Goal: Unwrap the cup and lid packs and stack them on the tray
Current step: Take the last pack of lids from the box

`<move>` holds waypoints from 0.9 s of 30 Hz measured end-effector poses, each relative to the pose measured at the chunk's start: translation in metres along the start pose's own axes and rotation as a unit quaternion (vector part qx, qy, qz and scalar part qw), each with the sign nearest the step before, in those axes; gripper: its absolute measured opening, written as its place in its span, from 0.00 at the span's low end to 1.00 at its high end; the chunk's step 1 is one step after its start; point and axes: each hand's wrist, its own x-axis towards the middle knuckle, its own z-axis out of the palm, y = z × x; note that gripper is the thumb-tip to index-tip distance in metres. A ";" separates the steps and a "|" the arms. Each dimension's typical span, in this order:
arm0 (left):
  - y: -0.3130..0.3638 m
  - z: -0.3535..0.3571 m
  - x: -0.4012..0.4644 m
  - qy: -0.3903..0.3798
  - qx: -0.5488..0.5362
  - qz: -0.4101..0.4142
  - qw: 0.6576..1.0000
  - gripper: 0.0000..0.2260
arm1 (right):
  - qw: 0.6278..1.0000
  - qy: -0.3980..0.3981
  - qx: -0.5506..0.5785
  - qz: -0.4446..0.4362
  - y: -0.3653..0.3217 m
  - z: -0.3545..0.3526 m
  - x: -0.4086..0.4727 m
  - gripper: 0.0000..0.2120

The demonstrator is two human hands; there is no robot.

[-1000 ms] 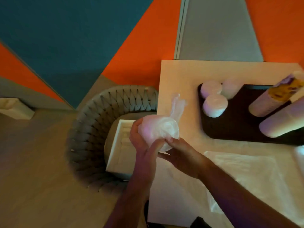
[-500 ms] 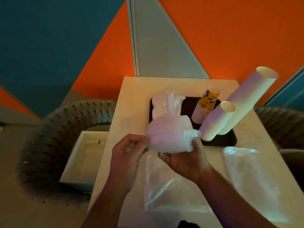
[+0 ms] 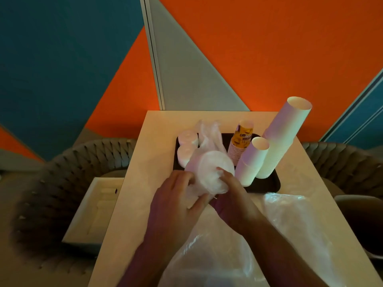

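Both hands had dropped lower and closer to the tray (image 3: 267,186) than half a second before, and the lid pack (image 3: 209,172) now showed its round face through the wrap. Left hand (image 3: 178,195) had its fingers curled into the loose plastic at the pack's near side; right hand (image 3: 230,193) cupped the pack from beneath, fingers wrapped on its edge. The pack hung just over the tray's front edge, in front of the lid stacks (image 3: 186,148) and beside the short cup stack (image 3: 252,160). Risky spot, by my read: a hard tug on the film could spill loose lids, or swing an elbow into the tall cup stack (image 3: 284,137), which leaned. Empty wrappers (image 3: 294,220) littered the worktop (image 3: 149,175).
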 end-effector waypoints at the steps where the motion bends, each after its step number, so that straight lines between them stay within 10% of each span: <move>1: 0.000 0.000 0.003 -0.003 -0.004 0.021 1.000 0.12 | 1.000 -0.002 -0.003 -0.010 0.000 0.001 0.000 0.36; 15: -0.013 -0.002 -0.011 -0.123 -0.014 0.085 0.989 0.11 | 0.998 0.015 0.065 -0.013 -0.018 0.019 0.005 0.21; 22: -0.014 -0.007 0.013 -0.064 -0.296 -0.264 0.916 0.14 | 0.993 -0.058 0.102 0.030 -0.010 0.021 0.001 0.40; 27: -0.021 -0.002 0.008 -0.100 -0.309 -0.209 0.922 0.11 | 0.988 0.008 0.150 0.026 -0.016 0.023 -0.009 0.24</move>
